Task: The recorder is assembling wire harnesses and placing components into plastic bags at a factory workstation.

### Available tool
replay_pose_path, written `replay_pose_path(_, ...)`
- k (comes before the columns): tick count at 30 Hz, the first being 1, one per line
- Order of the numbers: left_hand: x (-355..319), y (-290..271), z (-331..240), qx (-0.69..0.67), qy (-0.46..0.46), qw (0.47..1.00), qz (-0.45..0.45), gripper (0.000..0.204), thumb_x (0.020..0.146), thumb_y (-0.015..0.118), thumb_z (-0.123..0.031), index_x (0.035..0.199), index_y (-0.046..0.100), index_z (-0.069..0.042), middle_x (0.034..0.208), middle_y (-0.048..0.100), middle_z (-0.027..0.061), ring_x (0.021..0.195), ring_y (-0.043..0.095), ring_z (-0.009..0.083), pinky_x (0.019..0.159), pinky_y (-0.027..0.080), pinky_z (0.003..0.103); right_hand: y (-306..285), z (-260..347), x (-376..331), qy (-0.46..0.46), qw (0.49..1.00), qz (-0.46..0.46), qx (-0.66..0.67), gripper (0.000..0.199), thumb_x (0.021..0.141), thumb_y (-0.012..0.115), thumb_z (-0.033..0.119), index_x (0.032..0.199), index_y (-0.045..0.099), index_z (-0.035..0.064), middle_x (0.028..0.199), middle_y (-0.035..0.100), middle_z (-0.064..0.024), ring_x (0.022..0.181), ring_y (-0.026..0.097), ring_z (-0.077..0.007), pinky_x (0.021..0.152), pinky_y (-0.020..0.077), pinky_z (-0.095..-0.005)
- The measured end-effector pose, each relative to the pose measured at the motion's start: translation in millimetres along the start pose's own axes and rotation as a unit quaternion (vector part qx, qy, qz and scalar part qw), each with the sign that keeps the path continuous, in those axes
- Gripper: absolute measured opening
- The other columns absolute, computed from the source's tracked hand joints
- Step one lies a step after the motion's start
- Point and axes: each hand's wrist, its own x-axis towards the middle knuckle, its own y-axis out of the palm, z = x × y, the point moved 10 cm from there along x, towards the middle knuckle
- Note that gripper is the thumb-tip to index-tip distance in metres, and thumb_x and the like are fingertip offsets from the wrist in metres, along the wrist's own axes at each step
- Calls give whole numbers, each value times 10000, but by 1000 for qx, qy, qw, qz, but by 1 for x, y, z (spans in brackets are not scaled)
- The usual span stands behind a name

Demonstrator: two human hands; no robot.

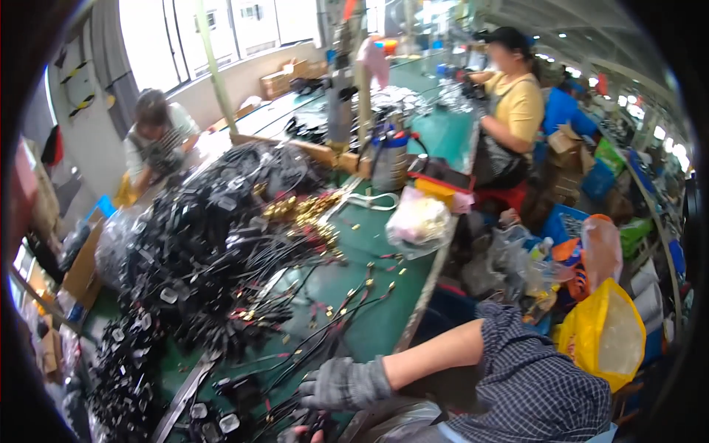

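Observation:
My right hand (343, 384), in a grey glove, reaches in from the right over the bench's near edge. Its fingers are curled together beside black cables, and whatever they grip is hidden. At the bottom edge only bare fingertips of my left hand (316, 435) show, drawn in around something dark that I cannot make out. Black cables (336, 321) with red wires and small brass-coloured ends lie loose on the green work surface (369, 314). Behind them a large heap of black cables (192, 236) rises, brass-coloured connectors (303, 214) piled at its right side.
A metal strip (183, 399) lies across the lower left of the bench. Past the heap stand a clear plastic bag (417, 225), a red-rimmed tray (442, 176) and a post (340, 111). Co-workers sit far left (159, 136) and far right (509, 103). A yellow bag (602, 332) stands on my right.

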Motion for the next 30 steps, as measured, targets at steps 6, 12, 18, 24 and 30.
replay_pose_path(6, 2, -4, 6, 39, 18, 999, 13, 200, 775, 646, -204, 931, 581, -97, 800, 591, 91, 659, 571, 244, 609, 464, 328, 16, 17, 0, -32, 999, -33, 3, 252, 687, 589, 274, 818, 533, 66, 785, 525, -81, 693, 553, -253, 542, 468, -365)
replay_pose_path(12, -7, 19, -24, 199, 169, 963, 65, 229, 790, 621, -237, 978, 577, -111, 835, 610, 106, 651, 584, 295, 588, 474, 358, 56, 3, -10, 63, 981, 166, 77, 292, 700, 600, 319, 858, 555, 78, 797, 542, -75, 710, 560, -244, 564, 469, -366)
replay_pose_path(18, -3, 11, -17, 154, 168, 974, 1, 263, 803, 598, -285, 1002, 577, -114, 806, 605, 113, 612, 567, 293, 545, 457, 366, 27, 5, -15, 1, 999, -24, 34, 329, 718, 589, 321, 961, 577, 99, 820, 563, -68, 700, 588, -238, 532, 459, -373)
replay_pose_path(24, 3, 18, -15, 185, 155, 970, 20, 244, 820, 573, -295, 993, 586, -124, 730, 580, 101, 537, 523, 270, 480, 417, 374, 32, 10, -20, -7, 999, 9, 48, 353, 729, 570, 307, 1018, 567, 103, 835, 570, -74, 705, 599, -249, 523, 458, -385)
replay_pose_path(30, 3, 14, -26, 184, 200, 962, -7, 229, 827, 558, -285, 1001, 587, -139, 704, 566, 94, 510, 502, 262, 462, 400, 371, 47, -3, -27, 74, 988, 109, 87, 299, 786, 528, 283, 1015, 549, 93, 865, 575, -93, 812, 582, -258, 622, 465, -404)
